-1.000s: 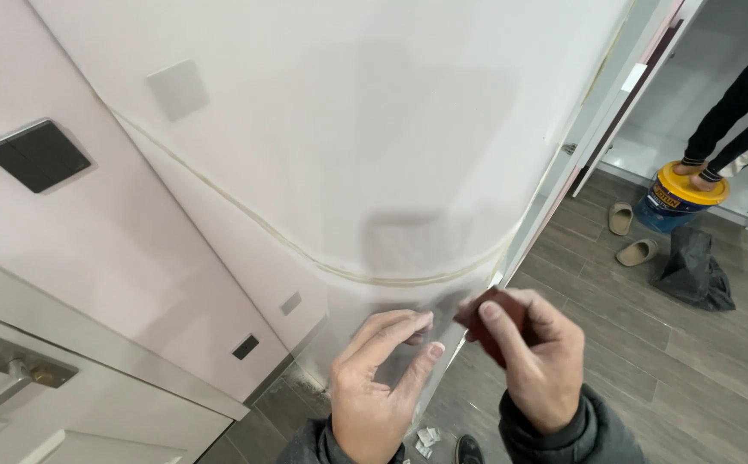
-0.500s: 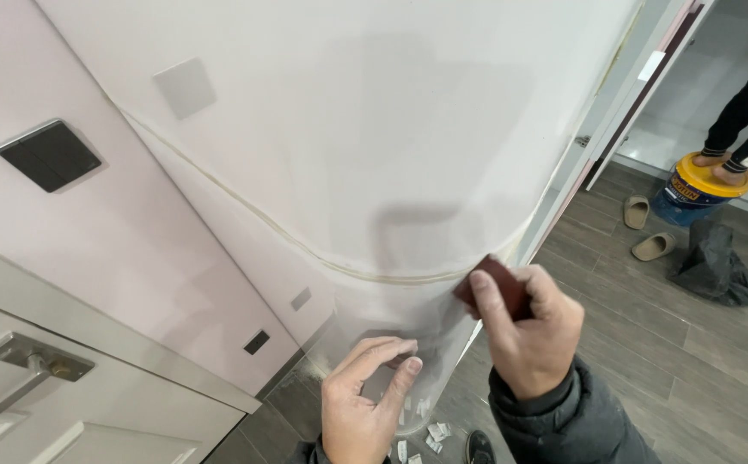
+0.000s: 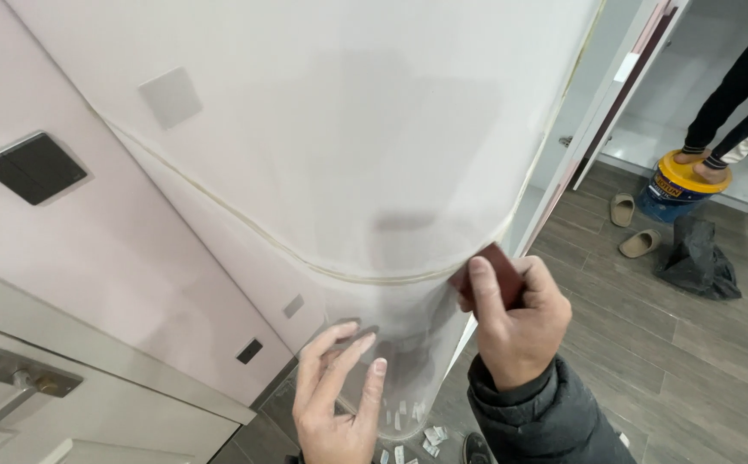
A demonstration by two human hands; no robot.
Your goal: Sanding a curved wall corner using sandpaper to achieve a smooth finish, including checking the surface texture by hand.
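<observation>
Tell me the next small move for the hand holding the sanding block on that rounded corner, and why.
Probably slide the right hand with its dark red sanding block along the yellowish seam line, since the block sits right at that line while the left hand rests flat on the wall below.

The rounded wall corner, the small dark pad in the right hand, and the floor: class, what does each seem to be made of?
Wall corner: probably smooth plaster or filler, matt off-white, with a thin seam line.
Pad, gripped by the right hand: likely sandpaper, dull reddish-brown, thin and flat.
Floor: wood-look planks, grey-brown, visible grain and joints; whether laminate or tile is unclear.
</observation>
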